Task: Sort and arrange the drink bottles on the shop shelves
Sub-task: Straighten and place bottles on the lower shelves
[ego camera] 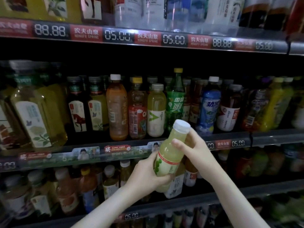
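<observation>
Pale-yellow plastic juice bottle, white cap (169, 155), tilted, between hands below middle shelf edge. Left hand (148, 175) wraps base; right hand (192, 145) grips neck. Advice: turn label outward, seat beside matching yellow drinks.

In the lower centre of the frame, a pale yellow juice bottle (169, 155) with a white cap (181, 126) is held tilted, its cap toward the upper right. The left hand (146, 173) grips its lower part, around the label. The right hand (192, 145) holds its shoulder, just under the cap. Behind, on the middle shelf (98, 155), an orange bottle (116, 109), a green bottle (175, 102) and a blue bottle (209, 109) stand upright.
</observation>
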`<action>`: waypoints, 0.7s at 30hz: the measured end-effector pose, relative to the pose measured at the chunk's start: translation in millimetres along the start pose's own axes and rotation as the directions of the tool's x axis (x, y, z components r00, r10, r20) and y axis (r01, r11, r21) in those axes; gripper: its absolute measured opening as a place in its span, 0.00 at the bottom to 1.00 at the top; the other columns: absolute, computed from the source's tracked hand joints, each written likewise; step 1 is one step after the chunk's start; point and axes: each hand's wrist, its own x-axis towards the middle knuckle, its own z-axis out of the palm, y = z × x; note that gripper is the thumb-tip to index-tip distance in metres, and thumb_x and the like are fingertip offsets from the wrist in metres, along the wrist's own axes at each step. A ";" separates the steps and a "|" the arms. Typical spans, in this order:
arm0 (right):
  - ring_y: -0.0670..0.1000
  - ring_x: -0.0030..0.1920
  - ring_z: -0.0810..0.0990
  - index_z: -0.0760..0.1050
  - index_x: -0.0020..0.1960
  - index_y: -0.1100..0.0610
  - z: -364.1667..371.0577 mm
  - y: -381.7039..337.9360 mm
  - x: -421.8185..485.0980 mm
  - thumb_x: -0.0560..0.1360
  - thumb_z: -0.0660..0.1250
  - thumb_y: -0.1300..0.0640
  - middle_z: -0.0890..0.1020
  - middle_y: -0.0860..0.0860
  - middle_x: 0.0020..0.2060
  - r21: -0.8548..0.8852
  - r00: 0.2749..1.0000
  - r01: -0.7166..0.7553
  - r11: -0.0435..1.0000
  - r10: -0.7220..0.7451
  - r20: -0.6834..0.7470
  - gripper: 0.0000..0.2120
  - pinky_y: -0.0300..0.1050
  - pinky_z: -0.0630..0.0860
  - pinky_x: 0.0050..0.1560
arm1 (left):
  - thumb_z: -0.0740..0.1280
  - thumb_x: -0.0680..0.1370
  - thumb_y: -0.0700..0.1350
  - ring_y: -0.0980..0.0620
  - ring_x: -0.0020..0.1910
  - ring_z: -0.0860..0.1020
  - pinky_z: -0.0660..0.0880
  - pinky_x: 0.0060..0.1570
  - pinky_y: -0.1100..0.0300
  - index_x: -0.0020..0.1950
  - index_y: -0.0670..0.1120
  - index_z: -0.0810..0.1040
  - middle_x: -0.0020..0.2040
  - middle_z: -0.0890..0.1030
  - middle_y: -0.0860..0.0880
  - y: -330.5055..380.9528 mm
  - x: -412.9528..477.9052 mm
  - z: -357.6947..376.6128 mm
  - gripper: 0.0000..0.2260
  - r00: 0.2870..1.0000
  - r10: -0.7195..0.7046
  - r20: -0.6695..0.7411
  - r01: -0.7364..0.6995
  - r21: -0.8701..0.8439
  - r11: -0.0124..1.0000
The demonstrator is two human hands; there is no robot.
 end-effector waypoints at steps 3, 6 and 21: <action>0.36 0.52 0.77 0.73 0.58 0.38 -15.8 5.1 -1.5 0.71 0.70 0.43 0.79 0.39 0.52 -0.258 1.000 -0.001 0.966 0.001 0.001 0.17 0.33 0.74 0.49 | 0.76 0.66 0.58 0.72 0.51 0.76 0.72 0.47 0.75 0.66 0.63 0.67 0.53 0.79 0.65 -23.3 -10.2 11.9 0.31 0.996 -0.052 0.075 0.045 0.086 0.995; 0.37 0.54 0.74 0.75 0.53 0.44 -20.2 21.9 -6.5 0.74 0.69 0.46 0.78 0.41 0.53 -0.563 0.975 0.035 0.826 0.096 0.202 0.10 0.26 0.68 0.50 | 0.76 0.66 0.58 0.68 0.53 0.76 0.72 0.48 0.73 0.68 0.60 0.66 0.55 0.78 0.64 -46.2 -26.8 29.8 0.33 0.982 -0.119 0.149 0.101 0.125 0.987; 0.34 0.53 0.77 0.70 0.63 0.38 3.9 91.0 -32.1 0.66 0.75 0.45 0.78 0.36 0.56 -0.236 0.801 -0.215 0.947 0.310 0.513 0.27 0.32 0.72 0.48 | 0.76 0.65 0.55 0.67 0.51 0.78 0.77 0.53 0.62 0.60 0.68 0.68 0.53 0.81 0.63 -72.2 -88.6 80.0 0.28 0.890 -0.451 -0.064 0.446 -0.084 0.891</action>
